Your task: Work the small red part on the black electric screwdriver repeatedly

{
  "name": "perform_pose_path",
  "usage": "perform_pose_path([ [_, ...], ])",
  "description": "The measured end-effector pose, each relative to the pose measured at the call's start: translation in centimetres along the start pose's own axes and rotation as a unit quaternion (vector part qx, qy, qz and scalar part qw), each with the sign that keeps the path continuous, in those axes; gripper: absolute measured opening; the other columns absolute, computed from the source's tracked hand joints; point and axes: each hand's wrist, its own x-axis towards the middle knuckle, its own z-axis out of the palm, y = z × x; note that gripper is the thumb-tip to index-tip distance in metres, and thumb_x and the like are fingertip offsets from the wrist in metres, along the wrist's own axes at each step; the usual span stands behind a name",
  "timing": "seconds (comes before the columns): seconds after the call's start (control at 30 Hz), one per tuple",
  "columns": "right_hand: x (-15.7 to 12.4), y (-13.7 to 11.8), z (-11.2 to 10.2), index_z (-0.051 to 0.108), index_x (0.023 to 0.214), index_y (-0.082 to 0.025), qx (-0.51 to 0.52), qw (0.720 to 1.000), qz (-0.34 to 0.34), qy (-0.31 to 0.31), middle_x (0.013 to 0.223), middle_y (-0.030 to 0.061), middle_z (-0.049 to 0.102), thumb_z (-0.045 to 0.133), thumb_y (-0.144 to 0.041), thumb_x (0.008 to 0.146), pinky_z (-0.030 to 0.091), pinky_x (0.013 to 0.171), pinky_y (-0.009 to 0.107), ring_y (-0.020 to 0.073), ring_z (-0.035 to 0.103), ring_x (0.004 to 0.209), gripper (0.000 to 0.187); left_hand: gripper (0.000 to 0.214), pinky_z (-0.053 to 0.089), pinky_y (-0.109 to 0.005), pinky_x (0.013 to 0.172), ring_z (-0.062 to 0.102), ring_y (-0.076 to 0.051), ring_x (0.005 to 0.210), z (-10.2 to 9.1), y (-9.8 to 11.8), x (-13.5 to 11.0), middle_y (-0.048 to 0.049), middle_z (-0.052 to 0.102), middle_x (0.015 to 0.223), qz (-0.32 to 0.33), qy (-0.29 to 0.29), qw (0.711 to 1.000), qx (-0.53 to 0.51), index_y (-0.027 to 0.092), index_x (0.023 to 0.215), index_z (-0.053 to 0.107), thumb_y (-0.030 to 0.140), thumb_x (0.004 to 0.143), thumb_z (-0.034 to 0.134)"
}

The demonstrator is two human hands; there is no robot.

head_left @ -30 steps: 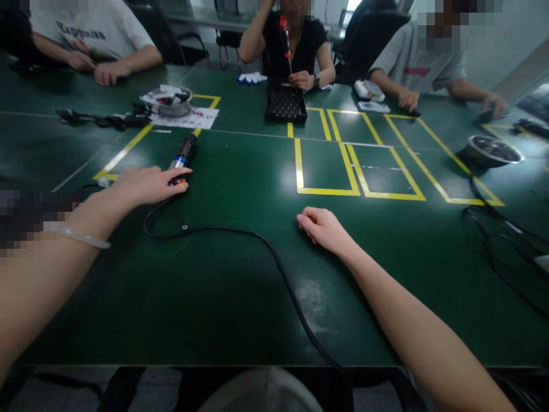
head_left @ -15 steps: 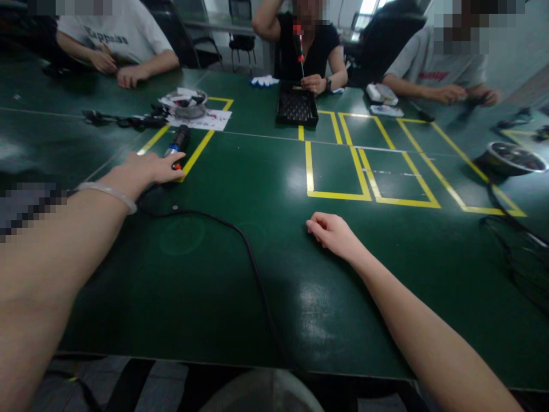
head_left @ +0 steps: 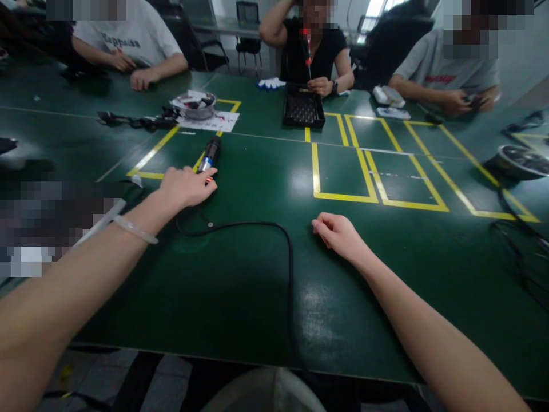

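My left hand (head_left: 189, 186), with a pale bracelet at the wrist, is closed around the near end of a corded electric screwdriver (head_left: 210, 153). The tool is black with a silver and blue band and points away from me over the green table; my hand hides its rear part. From beneath the hand a black cable (head_left: 257, 224) curves right and then down to the near table edge. My right hand (head_left: 337, 232) rests on the table as a loose fist, with nothing visible in it.
Yellow tape (head_left: 343, 198) marks rectangles on the table. A metal bowl (head_left: 199, 106) of parts stands on paper at the far left, and a black tray (head_left: 303, 109) lies before a co-worker holding a red screwdriver (head_left: 307, 46). Another bowl (head_left: 521, 160) and cables are at the right.
My left hand has moved right along the table with the electric screwdriver, and the cable has shifted right with it. My right hand stays in its loose fist.
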Motion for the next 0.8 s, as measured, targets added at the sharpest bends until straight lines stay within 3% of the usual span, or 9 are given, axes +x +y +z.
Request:
perform_pose_path([
  [0.1,-0.3,-0.5,0.3,0.052,0.069,-0.019,0.009,0.999,-0.026,0.038,0.059,-0.0019,0.05,0.048,-0.036,0.092,0.033,0.057,0.025,0.0124,0.046,0.056,0.028,0.062,0.037,-0.042,0.081,0.059,-0.034,0.095,-1.0,3.6,-2.6,-0.0188,0.06,0.111,0.037,0.042,0.998,0.003,0.031,0.152,0.036,0.053,0.097,0.017],
  [0.23,-0.7,-1.4,0.6,0.056,0.085,-0.019,0.011,0.996,-0.055,0.069,0.072,0.0004,0.06,0.053,-0.029,0.089,0.037,0.062,0.025,0.0142,0.054,0.065,0.01,0.059,0.036,-0.041,0.082,0.061,-0.032,0.092,-2.7,8.7,-6.2,-0.0171,0.063,0.105,0.088,0.081,0.993,-0.008,0.03,0.148,0.042,0.05,0.096,0.022],
  [0.47,-0.6,-2.0,1.9,0.06,0.087,-0.018,0.031,0.999,-0.042,-0.013,0.074,0.0002,0.061,0.052,-0.035,0.091,0.037,0.063,0.025,0.0136,0.054,0.066,0.019,0.052,0.035,-0.038,0.076,0.062,-0.03,0.09,-4.6,15.7,-10.3,-0.0157,0.065,0.099,0.176,0.102,0.978,-0.053,0.027,0.139,0.051,0.046,0.094,0.033],
  [0.63,-0.5,-1.8,2.1,0.053,0.076,-0.019,0.011,1.0,-0.025,-0.005,0.07,-0.0008,0.056,0.049,-0.04,0.093,0.034,0.061,0.025,0.0128,0.048,0.063,0.027,0.049,0.036,-0.038,0.073,0.063,-0.03,0.086,-5.3,18.3,-11.6,-0.0148,0.065,0.092,0.231,0.114,0.962,-0.085,0.026,0.133,0.055,0.049,0.095,0.034],
  [0.8,-0.5,-1.6,1.6,0.048,0.072,-0.02,0.013,0.999,-0.03,-0.01,0.067,-0.002,0.054,0.051,-0.039,0.091,0.031,0.057,0.024,0.0118,0.046,0.06,0.027,0.048,0.038,-0.038,0.072,0.063,-0.028,0.083,-5.4,18.5,-11.8,-0.0133,0.065,0.091,0.236,0.119,0.96,-0.092,0.029,0.132,0.056,0.051,0.095,0.036],
])
